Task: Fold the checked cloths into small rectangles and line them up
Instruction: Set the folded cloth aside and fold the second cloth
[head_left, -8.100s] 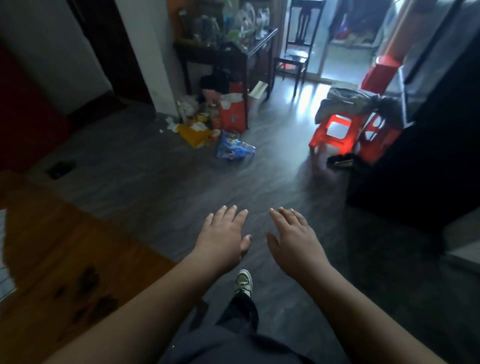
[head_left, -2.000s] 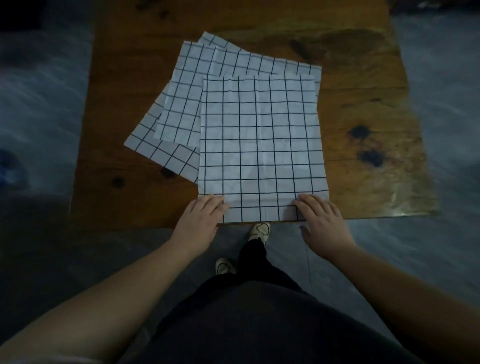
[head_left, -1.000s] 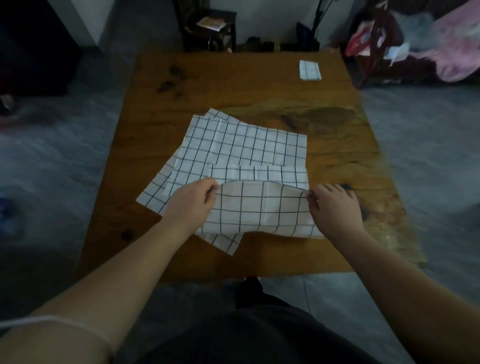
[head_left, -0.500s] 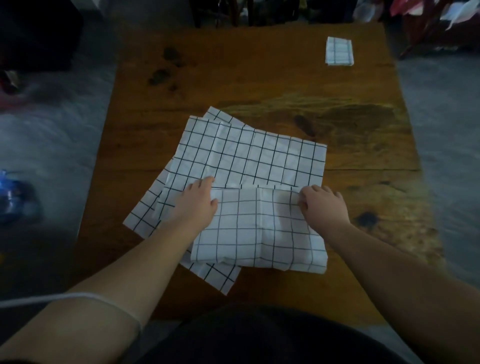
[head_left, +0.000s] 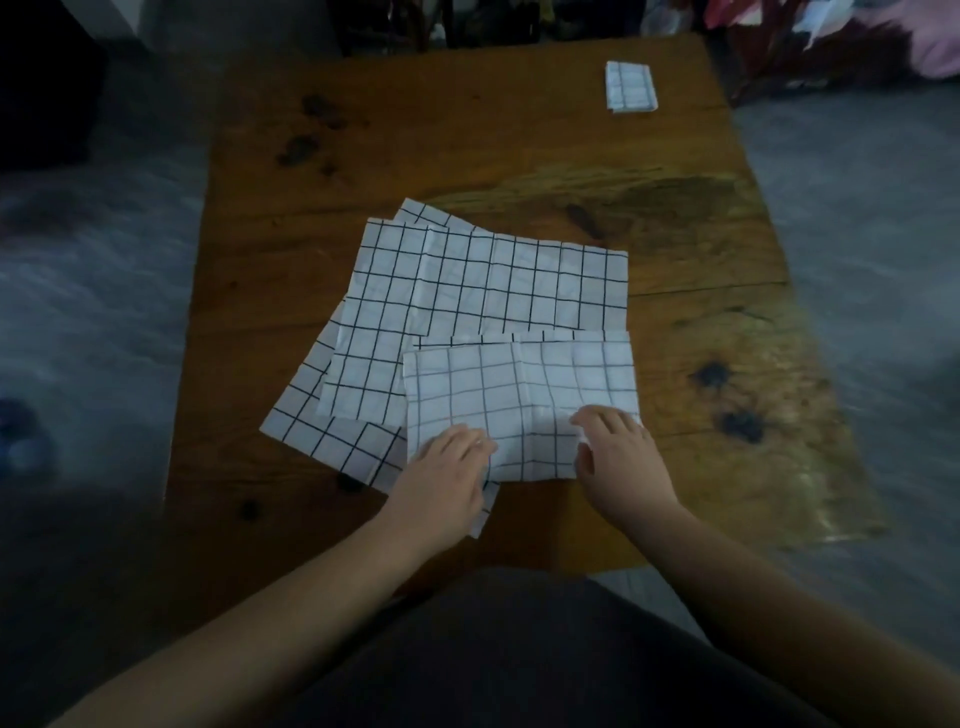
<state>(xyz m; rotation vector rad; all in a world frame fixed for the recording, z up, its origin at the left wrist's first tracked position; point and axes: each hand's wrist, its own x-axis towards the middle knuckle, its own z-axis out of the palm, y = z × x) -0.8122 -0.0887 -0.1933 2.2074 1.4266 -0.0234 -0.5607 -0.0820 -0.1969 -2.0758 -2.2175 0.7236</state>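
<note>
The top checked cloth (head_left: 519, 384), white with thin dark lines, lies folded in half on a fanned pile of flat checked cloths (head_left: 467, 280) in the middle of the wooden table (head_left: 467, 140). My left hand (head_left: 441, 467) rests palm down on the folded cloth's near left corner. On its near right corner my right hand (head_left: 618, 457) presses with the fingers spread and slightly arched. One small folded checked rectangle (head_left: 630, 86) lies alone at the table's far right corner.
Dark knots (head_left: 727, 405) mark the bare wood right of the pile. Grey floor (head_left: 857, 234) surrounds the table. Pink and red fabric (head_left: 924, 36) is heaped beyond the far right corner, and dark furniture legs (head_left: 431, 26) stand behind the far edge.
The top cloth's near edge was lifted and folded over to the far edge. Both hands have since slid back from the far edge to the near fold.
</note>
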